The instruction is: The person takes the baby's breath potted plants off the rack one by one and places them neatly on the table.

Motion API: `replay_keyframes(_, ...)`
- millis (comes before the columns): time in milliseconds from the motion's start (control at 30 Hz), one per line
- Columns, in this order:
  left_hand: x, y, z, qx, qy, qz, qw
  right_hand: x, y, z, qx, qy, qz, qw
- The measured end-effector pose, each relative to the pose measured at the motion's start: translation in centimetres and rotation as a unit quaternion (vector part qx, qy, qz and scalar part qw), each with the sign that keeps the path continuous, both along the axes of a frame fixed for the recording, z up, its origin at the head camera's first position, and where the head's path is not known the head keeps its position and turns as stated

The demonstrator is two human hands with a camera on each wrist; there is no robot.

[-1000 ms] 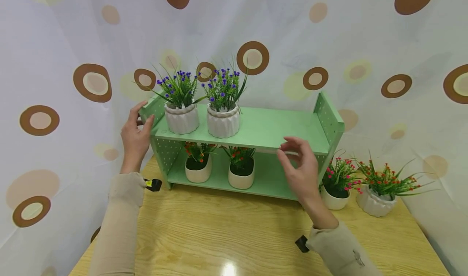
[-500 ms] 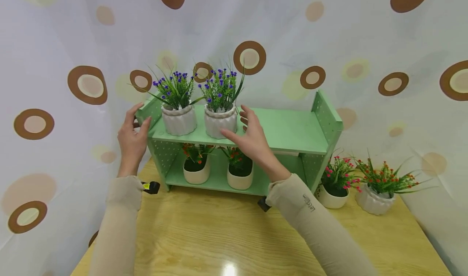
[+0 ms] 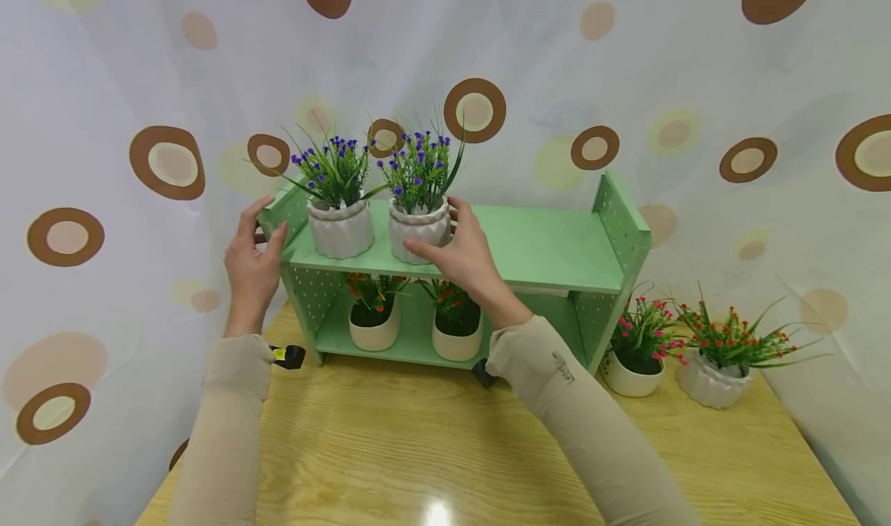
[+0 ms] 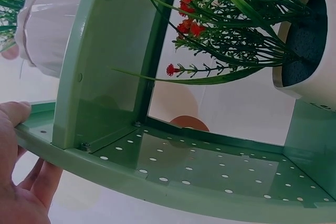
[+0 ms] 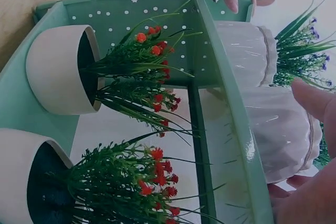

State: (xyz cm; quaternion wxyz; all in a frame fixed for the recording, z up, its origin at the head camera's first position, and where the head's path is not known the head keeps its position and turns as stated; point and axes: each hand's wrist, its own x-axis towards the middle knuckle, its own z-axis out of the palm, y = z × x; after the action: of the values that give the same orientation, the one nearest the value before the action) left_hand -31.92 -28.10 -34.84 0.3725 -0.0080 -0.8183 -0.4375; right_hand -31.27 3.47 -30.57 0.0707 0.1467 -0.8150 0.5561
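Observation:
My left hand [image 3: 252, 267] grips the upper left side panel [image 4: 39, 121] of a green two-tier shelf [image 3: 543, 247], thumb on one face and fingers on the other. On the top tier, my right hand [image 3: 468, 249] holds a white fluted flowerpot [image 3: 411, 233] with purple flowers [image 3: 421, 162]. Its thumb lies across the pot's front, and its fingers reach round the right side, partly hidden. The pot stands upright on the board. A matching white pot [image 3: 341, 230] with purple flowers is just to its left, close to the left panel.
Two cream pots [image 3: 374, 333] with red flowers stand on the lower tier. Right of the shelf, a cream pot [image 3: 632, 379] with pink flowers and a white fluted pot [image 3: 713, 383] with orange-red flowers sit on the wooden table [image 3: 390, 441]. A dotted curtain [image 3: 543, 62] hangs behind.
My right hand has moved left from the shelf's right front edge to the second purple-flowered flowerpot and closed round it. The left hand has stayed on the side panel.

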Motion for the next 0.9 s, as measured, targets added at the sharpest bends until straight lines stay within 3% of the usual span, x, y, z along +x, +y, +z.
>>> replay_keyframes(433, -0.1, -0.1, -0.1, 0.002, 0.003, 0.001, 1.0000, -0.3, -0.4, -0.5, 0.032, 0.039, -0.038, 0.998)
replay_keyframes(900, 0.0, 0.1, 0.0, 0.005, 0.007, -0.001, 1.0000, 0.8, 0.2, -0.3, 0.051, 0.053, -0.058, 0.996)
